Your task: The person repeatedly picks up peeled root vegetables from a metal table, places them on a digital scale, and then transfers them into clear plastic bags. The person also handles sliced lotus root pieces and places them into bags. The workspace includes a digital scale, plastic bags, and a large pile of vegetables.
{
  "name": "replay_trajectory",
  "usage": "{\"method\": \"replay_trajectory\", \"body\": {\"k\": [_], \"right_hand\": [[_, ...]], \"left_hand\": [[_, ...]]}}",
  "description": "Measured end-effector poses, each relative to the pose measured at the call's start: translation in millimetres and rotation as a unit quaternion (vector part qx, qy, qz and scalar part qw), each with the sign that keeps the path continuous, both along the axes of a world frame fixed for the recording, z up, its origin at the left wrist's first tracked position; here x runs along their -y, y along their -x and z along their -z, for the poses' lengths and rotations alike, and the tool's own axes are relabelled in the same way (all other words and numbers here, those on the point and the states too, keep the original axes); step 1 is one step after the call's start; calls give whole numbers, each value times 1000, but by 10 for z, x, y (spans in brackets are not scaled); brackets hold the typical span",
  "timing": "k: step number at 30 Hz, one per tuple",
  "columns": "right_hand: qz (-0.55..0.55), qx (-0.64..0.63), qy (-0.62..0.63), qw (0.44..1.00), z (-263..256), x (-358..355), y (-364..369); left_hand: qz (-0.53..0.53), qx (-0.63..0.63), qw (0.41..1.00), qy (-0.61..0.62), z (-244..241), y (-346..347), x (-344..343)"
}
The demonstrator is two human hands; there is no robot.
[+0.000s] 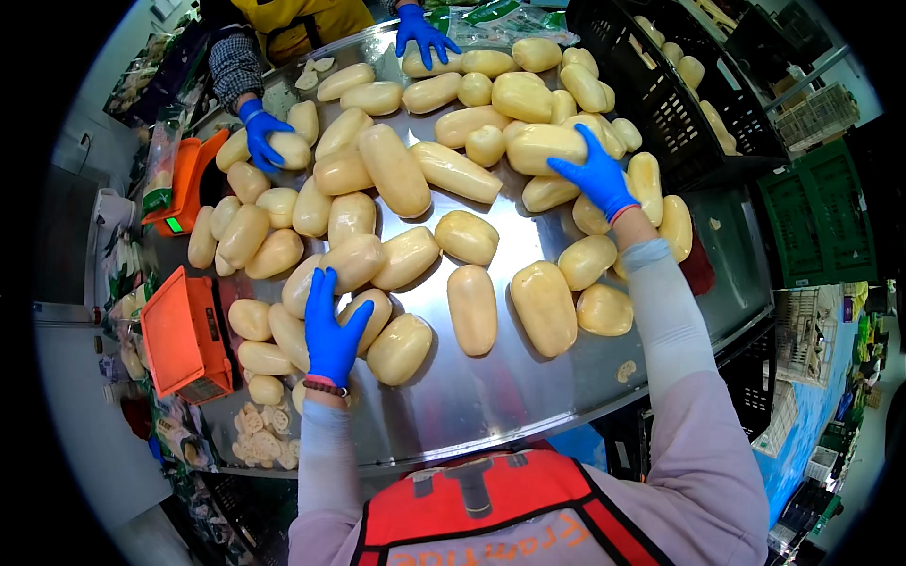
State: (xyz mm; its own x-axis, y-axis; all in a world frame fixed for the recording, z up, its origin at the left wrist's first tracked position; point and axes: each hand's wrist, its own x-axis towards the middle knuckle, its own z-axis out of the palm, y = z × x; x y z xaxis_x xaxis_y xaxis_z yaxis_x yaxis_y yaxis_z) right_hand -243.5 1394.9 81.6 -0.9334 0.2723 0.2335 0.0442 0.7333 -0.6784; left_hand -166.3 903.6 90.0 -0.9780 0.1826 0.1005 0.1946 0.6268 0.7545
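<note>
Peeled lotus root sections lie spread over a stainless steel table (488, 403). My right hand (598, 177), in a blue glove, has its thumb and fingers around the near end of a thick lotus root section (541, 148) on the right-hand pile. Over the left group is my left hand (331, 336), also gloved, fingers spread. Its fingertips reach a lotus root section (352, 263), and its thumb lies over another section (371, 318). Two sections, a slim one (472, 311) and a broader one (543, 309), lie between my hands.
Across the table, a co-worker's gloved hands (265, 138) touch other sections. Two orange scales (180, 336) stand at the left edge. Cut lotus slices (265, 435) lie near left. A black crate (665, 106) holding lotus roots stands back right; plastic bags (502, 25) lie at the far edge.
</note>
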Motion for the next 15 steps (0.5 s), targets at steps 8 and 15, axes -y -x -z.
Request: {"method": "replay_trajectory", "body": {"k": [8, 15], "right_hand": [[15, 70, 5, 997, -100, 763, -111], [7, 5, 100, 995, -112, 988, -205]], "left_hand": [[-13, -20, 999, -27, -124, -277, -94], [-17, 8, 997, -74, -300, -473, -271]]}}
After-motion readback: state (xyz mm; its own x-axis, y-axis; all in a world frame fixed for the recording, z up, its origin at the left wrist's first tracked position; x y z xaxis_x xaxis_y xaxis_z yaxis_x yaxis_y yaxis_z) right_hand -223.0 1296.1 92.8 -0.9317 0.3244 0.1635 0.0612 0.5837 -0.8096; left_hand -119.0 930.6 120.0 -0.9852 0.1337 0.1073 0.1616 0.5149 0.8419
